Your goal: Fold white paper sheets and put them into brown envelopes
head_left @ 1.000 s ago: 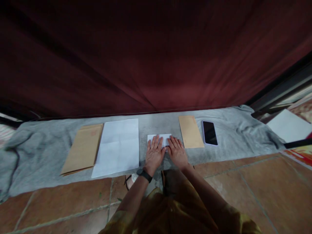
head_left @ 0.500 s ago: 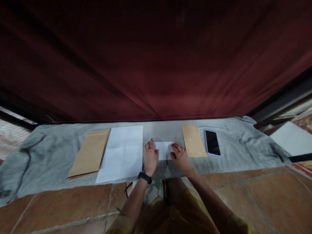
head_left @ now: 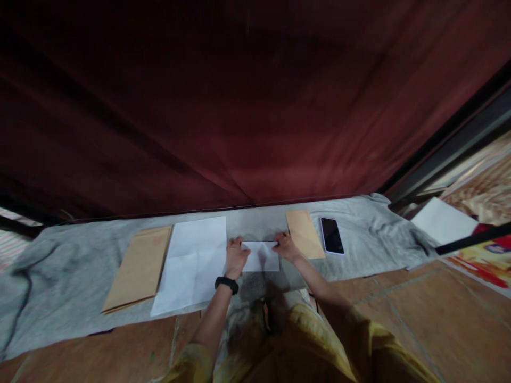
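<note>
A small folded sheet of white paper point(head_left: 261, 259) lies on the grey cloth in front of me. My left hand point(head_left: 236, 256), with a black band on its wrist, pinches the paper's far left corner. At the far right corner my right hand point(head_left: 286, 247) pinches the same paper between thumb and fingers. Left of my left hand rests a stack of larger white sheets point(head_left: 191, 263) with crease lines. Just beyond my right hand lies a single brown envelope point(head_left: 305, 234).
A pile of brown envelopes point(head_left: 138, 268) sits left of the white sheets. A phone point(head_left: 332, 235) with a dark screen lies right of the single envelope. Grey cloth point(head_left: 371, 239) covers the narrow surface. A dark red curtain point(head_left: 255, 133) hangs behind it, and tiled floor point(head_left: 415, 308) lies below.
Both hands have gone from lying over the paper's sides to pinching its far corners. The view has turned a little to the right.
</note>
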{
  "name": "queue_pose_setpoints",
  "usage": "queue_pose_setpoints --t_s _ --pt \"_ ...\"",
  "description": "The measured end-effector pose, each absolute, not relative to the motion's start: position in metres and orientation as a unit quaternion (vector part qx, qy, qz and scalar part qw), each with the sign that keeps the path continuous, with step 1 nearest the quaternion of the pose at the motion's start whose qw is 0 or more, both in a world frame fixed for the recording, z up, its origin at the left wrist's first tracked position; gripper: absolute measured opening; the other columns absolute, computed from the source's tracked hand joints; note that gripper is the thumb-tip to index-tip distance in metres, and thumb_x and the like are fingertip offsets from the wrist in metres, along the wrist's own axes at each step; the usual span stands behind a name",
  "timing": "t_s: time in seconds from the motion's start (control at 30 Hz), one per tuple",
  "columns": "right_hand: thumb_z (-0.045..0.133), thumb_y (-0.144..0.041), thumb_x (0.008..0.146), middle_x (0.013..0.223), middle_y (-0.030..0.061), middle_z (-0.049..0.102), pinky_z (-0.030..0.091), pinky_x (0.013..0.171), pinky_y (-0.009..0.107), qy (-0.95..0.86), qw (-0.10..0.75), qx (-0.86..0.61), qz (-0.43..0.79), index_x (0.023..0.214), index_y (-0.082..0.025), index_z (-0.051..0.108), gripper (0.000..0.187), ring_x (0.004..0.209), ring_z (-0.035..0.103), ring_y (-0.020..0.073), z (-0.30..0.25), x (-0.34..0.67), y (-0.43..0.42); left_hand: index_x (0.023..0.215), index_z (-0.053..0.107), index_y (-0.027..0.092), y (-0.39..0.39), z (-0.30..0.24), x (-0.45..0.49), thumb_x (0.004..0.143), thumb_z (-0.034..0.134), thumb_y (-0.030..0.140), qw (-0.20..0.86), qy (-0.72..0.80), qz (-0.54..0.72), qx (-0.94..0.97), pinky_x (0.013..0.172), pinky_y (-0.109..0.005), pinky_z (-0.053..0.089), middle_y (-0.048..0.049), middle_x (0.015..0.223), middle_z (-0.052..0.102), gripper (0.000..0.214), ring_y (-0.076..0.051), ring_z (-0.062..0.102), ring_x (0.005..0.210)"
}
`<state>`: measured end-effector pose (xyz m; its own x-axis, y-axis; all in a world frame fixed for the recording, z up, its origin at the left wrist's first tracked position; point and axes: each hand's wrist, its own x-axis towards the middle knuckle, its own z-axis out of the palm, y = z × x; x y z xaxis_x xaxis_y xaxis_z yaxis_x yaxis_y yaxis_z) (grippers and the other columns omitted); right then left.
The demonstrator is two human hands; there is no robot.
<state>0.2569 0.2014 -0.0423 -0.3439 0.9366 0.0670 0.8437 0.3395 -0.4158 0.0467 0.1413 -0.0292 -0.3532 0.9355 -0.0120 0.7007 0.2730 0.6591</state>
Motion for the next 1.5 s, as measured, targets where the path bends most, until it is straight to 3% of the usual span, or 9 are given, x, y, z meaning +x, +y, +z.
queue_pose_setpoints --t_s 0.17,0.33,0.47,0.63,0.77,0.93,1.07,1.27,1.5 --pt "0.063 -0.006 0.079 0.086 0.0005 0.07 0.052 0.079 0.026 -0.794 0.134 -0.547 0.229 0.094 -0.018 0.072 0.021 0.084 0.066 0.016 -0.03 0.262 0.199 0.071 0.059 0.02 0.137 -0.015 0.046 0.071 0.06 0.009 0.251 0.744 0.308 0.538 0.072 -0.028 0.047 0.0022 0.068 0.059 0.011 -0.016 0.059 0.07" --pt "0.076 -0.012 0.072 0.106 0.0044 0.075 0.054 0.088 0.031 -0.797 0.157 -0.522 0.258 0.114 -0.02 0.072 0.042 0.1 0.069 0.0212 -0.013 0.267 0.191 0.071 0.056 0.021 0.138 0.007 0.048 0.077 0.057 0.015 0.273 0.7 0.36 0.554 0.066 -0.025 0.046 0.0046 0.065 0.059 0.009 -0.014 0.057 0.064" --pt "0.06 -0.015 0.09 0.096 0.0022 0.078 0.056 0.079 0.029 -0.788 0.19 -0.521 0.268 0.109 -0.022 0.076 0.026 0.086 0.073 0.0186 0.009 0.27 0.194 0.079 0.057 0.022 0.139 0.032 0.047 0.082 0.057 0.022 0.265 0.664 0.405 0.57 0.075 -0.026 0.049 0.0027 0.075 0.064 0.004 -0.014 0.062 0.075" --pt "0.05 -0.019 0.099 0.114 0.0045 0.075 0.054 0.095 0.033 -0.829 0.284 -0.452 0.167 0.117 -0.026 0.073 0.03 0.103 0.07 0.0194 0.034 0.279 0.184 0.097 0.066 0.024 0.119 0.055 0.046 0.092 0.052 0.026 0.136 0.63 0.391 0.657 0.09 -0.036 0.05 -0.0037 0.095 0.072 0.015 -0.022 0.065 0.095" --pt "0.054 -0.013 0.097 0.117 0.0078 0.073 0.052 0.101 0.039 -0.885 0.205 -0.405 0.098 0.117 -0.024 0.072 0.029 0.11 0.066 0.0225 0.017 0.289 0.146 0.108 0.07 0.025 0.082 0.037 0.053 0.095 0.046 0.019 0.057 0.592 0.25 0.764 0.091 -0.042 0.049 -0.0068 0.103 0.072 0.027 -0.026 0.064 0.098" --pt "0.056 -0.012 0.096 0.125 0.0054 0.07 0.048 0.107 0.035 -0.911 0.18 -0.352 0.116 0.115 -0.023 0.07 0.026 0.116 0.064 0.0196 -0.024 0.302 0.104 0.114 0.072 0.022 0.046 -0.007 0.062 0.091 0.048 0.01 0.039 0.577 0.144 0.803 0.097 -0.045 0.05 -0.0106 0.116 0.072 0.035 -0.028 0.065 0.109" --pt "0.057 -0.012 0.095 0.13 0.0049 0.069 0.048 0.106 0.031 -0.899 0.183 -0.369 0.148 0.114 -0.023 0.069 0.025 0.118 0.063 0.0179 -0.037 0.304 0.099 0.125 0.068 0.022 0.045 -0.022 0.064 0.091 0.05 0.01 0.071 0.581 0.138 0.799 0.106 -0.046 0.048 -0.0114 0.14 0.063 0.041 -0.027 0.061 0.126" --pt "0.062 -0.008 0.088 0.135 0.0054 0.067 0.046 0.111 0.036 -0.868 0.181 -0.419 0.197 0.123 -0.024 0.068 0.039 0.125 0.06 0.02 -0.042 0.308 0.11 0.117 0.072 0.024 0.063 -0.019 0.059 0.092 0.054 0.017 0.136 0.6 0.158 0.772 0.105 -0.045 0.051 -0.0086 0.128 0.071 0.031 -0.025 0.065 0.12" --pt "0.057 -0.001 0.082 0.143 0.0054 0.062 0.041 0.118 0.04 -0.848 0.192 -0.441 0.223 0.132 -0.024 0.066 0.057 0.135 0.054 0.0206 -0.043 0.308 0.111 0.115 0.073 0.026 0.072 -0.02 0.049 0.081 0.057 0.006 0.197 0.594 0.176 0.76 0.108 -0.04 0.051 -0.0045 0.126 0.073 0.042 -0.022 0.065 0.121"
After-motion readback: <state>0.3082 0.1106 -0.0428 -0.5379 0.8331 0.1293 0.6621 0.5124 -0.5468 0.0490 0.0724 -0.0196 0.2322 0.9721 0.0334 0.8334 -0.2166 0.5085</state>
